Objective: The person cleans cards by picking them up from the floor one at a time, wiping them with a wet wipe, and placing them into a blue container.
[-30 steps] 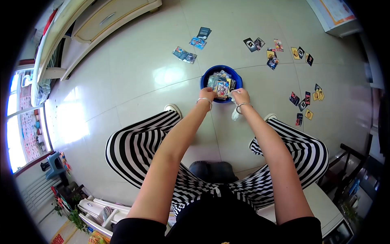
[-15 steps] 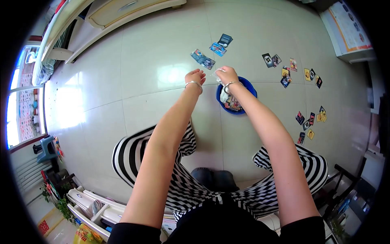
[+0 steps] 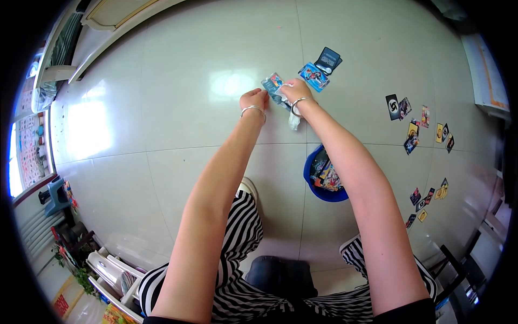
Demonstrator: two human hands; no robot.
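Cards (image 3: 330, 177) fill the tub (image 3: 327, 197); other cards (image 3: 314, 76) remain on floor (image 3: 216, 162), beyond and right of tub. Right hand (image 3: 296, 93) pinches cloth (image 3: 294, 121); left hand (image 3: 253, 99) curls beyond tub, grip unclear.

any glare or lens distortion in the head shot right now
In the head view, one glare patch whitens the floor just beyond the left hand, a larger one at picture left; in the head view, fisheye distortion bows the tile seams and leaves black corners.
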